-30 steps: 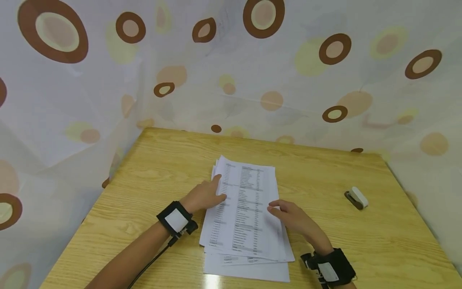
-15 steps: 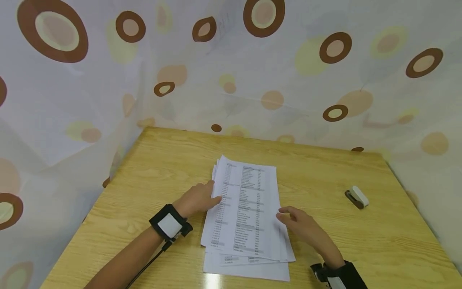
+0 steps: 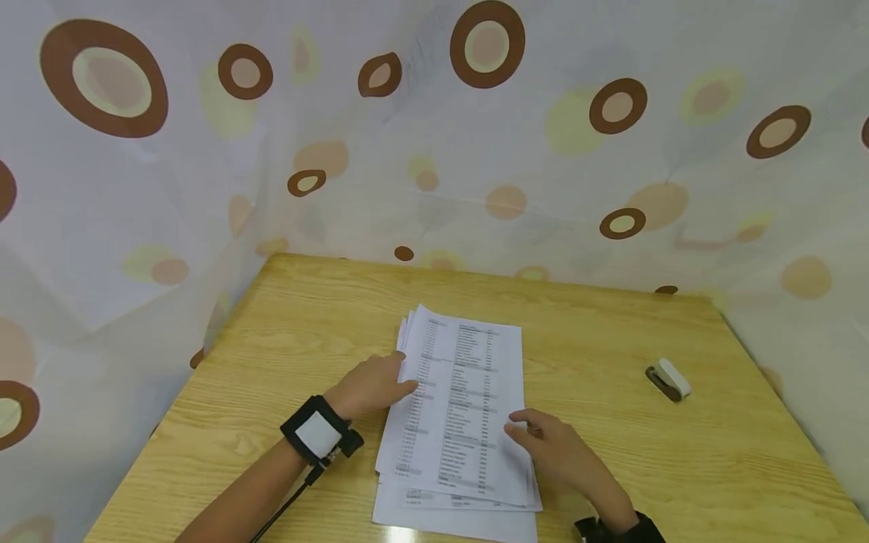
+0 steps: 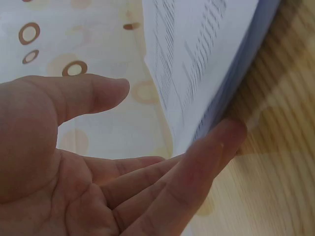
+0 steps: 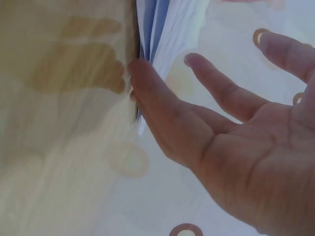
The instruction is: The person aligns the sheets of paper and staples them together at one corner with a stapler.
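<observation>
A loose stack of printed paper sheets (image 3: 468, 422) lies on the table, its edges uneven, with lower sheets sticking out at the near end. At its left edge is my left hand (image 3: 369, 386), fingers extended; in the left wrist view the fingertips touch the stack's side (image 4: 211, 113) and the thumb stands apart. My right hand (image 3: 553, 446) is at the right edge, fingers loosely bent. The right wrist view shows its lower fingertips against the sheet edges (image 5: 156, 29), which fan slightly apart, while the thumb and index finger are free.
A small white and dark stapler (image 3: 668, 379) lies on the wooden table (image 3: 611, 339) to the right of the papers. Patterned sheeting (image 3: 421, 151) hangs behind the table and along both sides. A cable (image 3: 285, 507) runs along the left forearm from the wrist strap.
My left hand has drawn back from over the top sheet to the stack's left edge. The right hand shifted outward, then back in to the right edge. The head view tilted slightly.
</observation>
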`<state>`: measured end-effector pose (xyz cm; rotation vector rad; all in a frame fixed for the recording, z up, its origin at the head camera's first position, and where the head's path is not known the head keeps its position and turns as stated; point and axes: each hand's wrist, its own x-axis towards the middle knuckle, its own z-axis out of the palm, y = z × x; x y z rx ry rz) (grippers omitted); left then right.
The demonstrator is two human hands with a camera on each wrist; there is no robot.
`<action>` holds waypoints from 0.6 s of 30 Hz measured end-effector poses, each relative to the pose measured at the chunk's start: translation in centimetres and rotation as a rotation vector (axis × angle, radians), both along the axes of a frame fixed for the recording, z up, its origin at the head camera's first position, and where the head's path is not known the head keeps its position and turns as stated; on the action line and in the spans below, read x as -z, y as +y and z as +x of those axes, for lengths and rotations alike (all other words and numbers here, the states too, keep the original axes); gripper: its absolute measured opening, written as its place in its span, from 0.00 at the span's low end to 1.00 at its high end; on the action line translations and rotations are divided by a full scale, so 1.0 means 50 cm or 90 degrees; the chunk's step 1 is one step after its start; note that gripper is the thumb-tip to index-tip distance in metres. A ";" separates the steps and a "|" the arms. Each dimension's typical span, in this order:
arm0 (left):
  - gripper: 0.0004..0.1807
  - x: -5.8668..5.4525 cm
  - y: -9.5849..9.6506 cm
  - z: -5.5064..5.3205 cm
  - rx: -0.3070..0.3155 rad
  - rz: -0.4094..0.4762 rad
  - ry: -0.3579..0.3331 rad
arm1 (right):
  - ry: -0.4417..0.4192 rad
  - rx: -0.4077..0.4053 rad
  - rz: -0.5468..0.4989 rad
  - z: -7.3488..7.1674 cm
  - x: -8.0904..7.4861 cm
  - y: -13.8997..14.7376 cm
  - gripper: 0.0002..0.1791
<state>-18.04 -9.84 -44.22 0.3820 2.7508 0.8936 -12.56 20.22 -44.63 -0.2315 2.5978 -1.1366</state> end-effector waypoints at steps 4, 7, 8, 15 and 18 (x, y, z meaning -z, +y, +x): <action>0.34 0.004 -0.022 -0.033 -0.019 0.036 -0.024 | 0.020 0.015 0.004 -0.039 -0.005 0.023 0.25; 0.39 0.009 -0.031 -0.060 -0.036 0.043 -0.044 | 0.025 0.003 -0.010 -0.075 -0.007 0.033 0.28; 0.39 0.012 -0.031 -0.067 -0.038 0.049 -0.044 | 0.022 0.000 -0.016 -0.086 -0.005 0.034 0.28; 0.38 0.023 -0.010 -0.088 -0.025 0.058 -0.041 | -0.004 -0.001 -0.055 -0.139 0.004 0.009 0.28; 0.40 0.020 0.001 -0.091 -0.023 0.049 -0.051 | -0.003 0.003 -0.048 -0.148 0.005 -0.006 0.27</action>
